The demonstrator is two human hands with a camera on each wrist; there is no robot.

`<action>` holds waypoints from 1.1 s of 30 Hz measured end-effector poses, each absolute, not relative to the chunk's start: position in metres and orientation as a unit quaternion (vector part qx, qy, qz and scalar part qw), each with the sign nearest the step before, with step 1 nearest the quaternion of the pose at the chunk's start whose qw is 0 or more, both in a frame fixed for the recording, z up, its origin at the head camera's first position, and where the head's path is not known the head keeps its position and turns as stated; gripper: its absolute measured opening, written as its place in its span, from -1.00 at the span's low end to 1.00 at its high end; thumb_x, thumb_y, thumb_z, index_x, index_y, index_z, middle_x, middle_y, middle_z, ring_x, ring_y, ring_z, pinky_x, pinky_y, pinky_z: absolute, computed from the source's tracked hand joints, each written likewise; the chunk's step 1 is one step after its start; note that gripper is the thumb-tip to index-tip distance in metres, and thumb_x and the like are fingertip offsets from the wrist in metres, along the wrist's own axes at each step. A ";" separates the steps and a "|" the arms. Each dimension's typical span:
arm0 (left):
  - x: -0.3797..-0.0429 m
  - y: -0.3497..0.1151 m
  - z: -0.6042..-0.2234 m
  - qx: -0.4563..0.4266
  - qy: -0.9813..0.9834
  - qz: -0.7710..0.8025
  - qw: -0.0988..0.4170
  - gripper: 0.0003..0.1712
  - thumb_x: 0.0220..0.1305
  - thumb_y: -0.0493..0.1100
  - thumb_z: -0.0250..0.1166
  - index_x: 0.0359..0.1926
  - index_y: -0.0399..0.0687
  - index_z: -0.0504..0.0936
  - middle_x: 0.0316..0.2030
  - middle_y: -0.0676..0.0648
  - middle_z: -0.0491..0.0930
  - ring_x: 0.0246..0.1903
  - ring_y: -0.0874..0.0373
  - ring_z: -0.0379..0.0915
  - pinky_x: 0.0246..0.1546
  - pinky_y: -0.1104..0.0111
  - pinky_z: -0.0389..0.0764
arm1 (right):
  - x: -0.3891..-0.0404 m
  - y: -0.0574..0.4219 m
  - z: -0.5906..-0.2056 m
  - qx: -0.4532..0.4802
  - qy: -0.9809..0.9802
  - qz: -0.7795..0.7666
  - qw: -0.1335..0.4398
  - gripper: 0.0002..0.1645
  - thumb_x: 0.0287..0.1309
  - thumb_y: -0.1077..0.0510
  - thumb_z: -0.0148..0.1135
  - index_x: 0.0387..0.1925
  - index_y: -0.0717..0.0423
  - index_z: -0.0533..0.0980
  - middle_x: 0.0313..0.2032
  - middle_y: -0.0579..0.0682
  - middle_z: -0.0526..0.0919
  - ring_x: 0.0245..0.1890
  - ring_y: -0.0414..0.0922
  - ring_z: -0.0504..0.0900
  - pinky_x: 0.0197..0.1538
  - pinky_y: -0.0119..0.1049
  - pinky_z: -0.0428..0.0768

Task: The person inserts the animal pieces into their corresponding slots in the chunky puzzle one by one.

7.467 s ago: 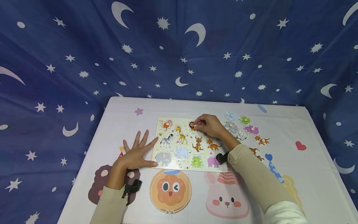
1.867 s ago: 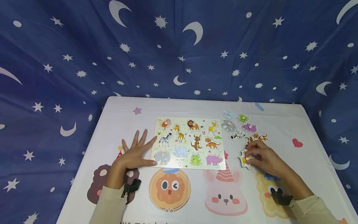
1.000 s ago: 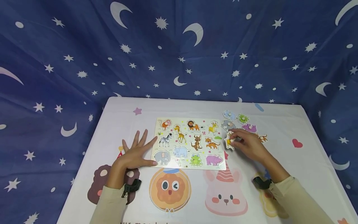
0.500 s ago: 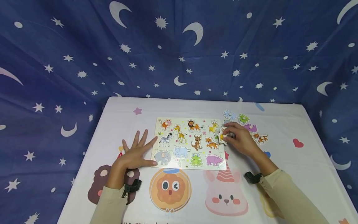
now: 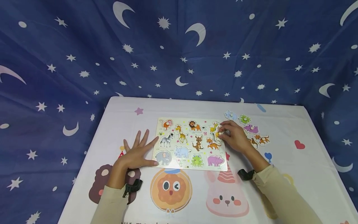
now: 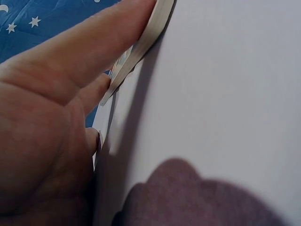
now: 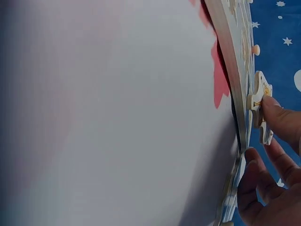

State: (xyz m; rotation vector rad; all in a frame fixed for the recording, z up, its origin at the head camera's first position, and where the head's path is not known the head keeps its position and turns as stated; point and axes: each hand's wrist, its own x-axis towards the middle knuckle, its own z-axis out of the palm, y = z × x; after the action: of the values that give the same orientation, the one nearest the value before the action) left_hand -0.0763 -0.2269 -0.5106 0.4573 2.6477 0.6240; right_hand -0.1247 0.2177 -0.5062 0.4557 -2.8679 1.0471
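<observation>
A pale wooden puzzle board with animal pictures lies on the table. My left hand rests palm down at its left side, fingers spread; thumb and index finger touch the edge. The left wrist view shows a finger against the board's side. With fingertips of my right hand, I pinch a yellow horned-animal puzzle piece by its knob. It is tilted over the board's upper right, overlapping the printed yellow animal. In the right wrist view this piece stands edge-on above the board. Knobbed lion and monkey pieces sit in the board.
Right of the board lie loose knobbed pieces: a light-blue rhino, a green frog, a purple hippo, a tiger and a brown animal. My right hand hides others. A starry blue cloth hangs behind the white table.
Earlier my right hand was at the lion piece. It then took the yellow piece from the loose ones at the right and carried it left over the board. My left hand stays put.
</observation>
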 end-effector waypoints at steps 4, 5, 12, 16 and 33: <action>-0.076 -0.226 -0.511 0.162 0.942 0.221 0.191 0.28 -0.08 0.50 0.46 0.61 0.42 0.04 0.65 -0.15 -0.41 0.59 -0.32 -0.70 0.16 -0.58 -0.73 | -0.127 0.213 -0.506 0.132 -0.934 0.330 0.022 -0.84 0.11 0.23 0.52 -0.30 0.09 0.65 0.13 0.13 0.60 0.13 0.16 0.62 0.23 0.09 0.55; -0.077 -0.226 -0.511 0.161 0.942 0.222 0.192 0.28 -0.08 0.50 0.46 0.61 0.42 0.04 0.65 -0.15 -0.41 0.59 -0.32 -0.70 0.16 -0.58 -0.73 | -0.128 0.212 -0.506 0.130 -0.936 0.328 0.021 -0.84 0.11 0.23 0.52 -0.30 0.09 0.65 0.13 0.12 0.60 0.13 0.16 0.62 0.24 0.08 0.55; -0.076 -0.227 -0.513 0.158 0.942 0.224 0.193 0.28 -0.09 0.48 0.47 0.61 0.43 0.05 0.65 -0.15 -0.41 0.59 -0.32 -0.70 0.16 -0.58 -0.73 | -0.138 0.205 -0.506 0.138 -0.935 0.326 0.028 -0.85 0.14 0.21 0.50 -0.29 0.13 0.66 0.10 0.17 0.61 0.09 0.18 0.62 0.19 0.09 0.56; -0.076 -0.226 -0.514 0.158 0.942 0.225 0.193 0.28 -0.09 0.48 0.48 0.61 0.43 0.05 0.66 -0.14 -0.40 0.59 -0.32 -0.70 0.16 -0.58 -0.74 | -0.143 0.201 -0.506 0.137 -0.936 0.325 0.022 -0.86 0.15 0.18 0.49 -0.30 0.13 0.67 0.11 0.18 0.61 0.13 0.18 0.60 0.21 0.09 0.54; -0.077 -0.227 -0.513 0.160 0.943 0.220 0.191 0.30 -0.10 0.50 0.47 0.61 0.44 0.03 0.65 -0.14 -0.42 0.59 -0.31 -0.71 0.16 -0.58 -0.74 | -0.156 0.197 -0.507 0.104 -0.946 0.306 -0.021 -0.88 0.19 0.17 0.47 -0.30 0.13 0.67 0.12 0.18 0.58 0.10 0.17 0.57 0.16 0.07 0.53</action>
State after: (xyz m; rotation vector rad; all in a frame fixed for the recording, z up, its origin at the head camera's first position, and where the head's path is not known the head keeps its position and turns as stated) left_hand -0.0770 -0.2270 -0.5132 0.4500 2.6481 0.6184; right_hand -0.1558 0.1966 -0.5074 0.3303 -3.0131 0.9733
